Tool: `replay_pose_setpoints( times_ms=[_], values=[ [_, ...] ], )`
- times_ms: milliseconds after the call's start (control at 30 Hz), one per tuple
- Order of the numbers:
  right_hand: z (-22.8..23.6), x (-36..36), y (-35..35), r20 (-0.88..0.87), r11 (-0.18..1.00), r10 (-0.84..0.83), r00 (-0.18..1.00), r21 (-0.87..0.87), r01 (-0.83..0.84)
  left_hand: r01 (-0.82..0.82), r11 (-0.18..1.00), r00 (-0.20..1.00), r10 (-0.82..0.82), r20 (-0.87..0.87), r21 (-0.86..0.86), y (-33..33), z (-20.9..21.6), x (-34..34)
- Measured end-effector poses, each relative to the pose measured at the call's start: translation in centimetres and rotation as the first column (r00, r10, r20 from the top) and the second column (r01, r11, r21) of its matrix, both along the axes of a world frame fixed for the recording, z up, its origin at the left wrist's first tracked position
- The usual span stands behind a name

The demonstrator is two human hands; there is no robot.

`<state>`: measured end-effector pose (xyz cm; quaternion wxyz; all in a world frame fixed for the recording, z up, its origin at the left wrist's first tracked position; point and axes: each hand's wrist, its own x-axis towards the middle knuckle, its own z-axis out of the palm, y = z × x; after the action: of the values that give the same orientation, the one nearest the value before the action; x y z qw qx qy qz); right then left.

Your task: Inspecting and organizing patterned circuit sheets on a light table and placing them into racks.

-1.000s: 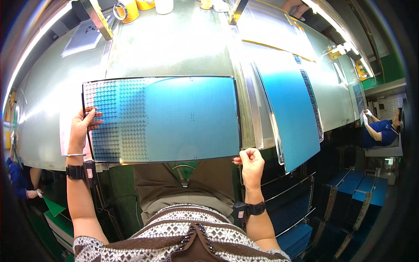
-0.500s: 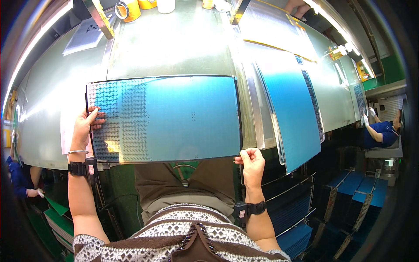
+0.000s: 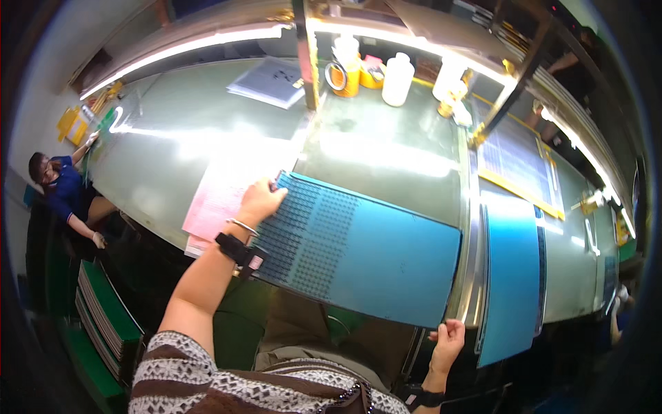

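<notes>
A blue rectangular panel with rows of small dark marks on its left part lies slanted at the near edge of the bench, in front of me. My left hand grips it near its far left corner, the thumb on top. At the near right corner my right hand has its fingertips pinched together on the panel's edge. Pink paper sheets lie beside my left forearm. To the right, more blue panels rest in a stack, overhanging the bench edge.
At the back stand a white bottle, orange tape rolls and a metal post. Clear sheets lie at the far left. A co-worker sits at the left end; green-topped stacked boards stand below the bench.
My view has swung left, so the bench and panel now appear tilted. My left hand has moved up the panel's left edge to its far corner; the right hand stays at the near right corner.
</notes>
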<state>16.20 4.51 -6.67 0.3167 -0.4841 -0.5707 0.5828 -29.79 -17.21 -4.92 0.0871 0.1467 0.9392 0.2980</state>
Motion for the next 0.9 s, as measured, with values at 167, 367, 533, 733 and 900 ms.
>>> replay_pose_setpoints(
  times_ms=[167, 367, 533, 733, 900],
  values=[
    [-0.4, -0.3, 0.0, 0.032, 1.0, 0.014, 0.999, 0.021, -0.015, -0.026, 0.996, 0.98, 0.009, -0.2, -0.083, 0.5, 1.4, 1.4],
    [-0.3, -0.1, -0.1, 0.013, 0.998, 0.003, 1.0, 0.055, -0.004, 0.14, 0.974, 0.917, -0.195, -0.349, -0.175, 0.3, -0.2, 1.3],
    [-0.1, -0.3, -0.3, 0.024, 0.999, -0.003, 1.0, 0.039, 0.002, 0.083, 0.938, 0.9, -0.215, -0.378, -0.336, 0.6, -0.3, 1.6],
    [-0.7, -0.2, -0.4, -0.007, 0.998, -0.025, 1.0, 0.053, 0.025, 0.103, 0.917, 0.925, -0.231, -0.303, -0.385, 1.1, 0.2, 1.4],
    [3.1, -0.8, -0.7, 0.601, 0.725, -0.003, 0.799, 0.552, -0.413, 0.156, 0.902, 0.848, -0.331, -0.414, -0.402, 1.7, 0.3, 2.5]
  ],
)
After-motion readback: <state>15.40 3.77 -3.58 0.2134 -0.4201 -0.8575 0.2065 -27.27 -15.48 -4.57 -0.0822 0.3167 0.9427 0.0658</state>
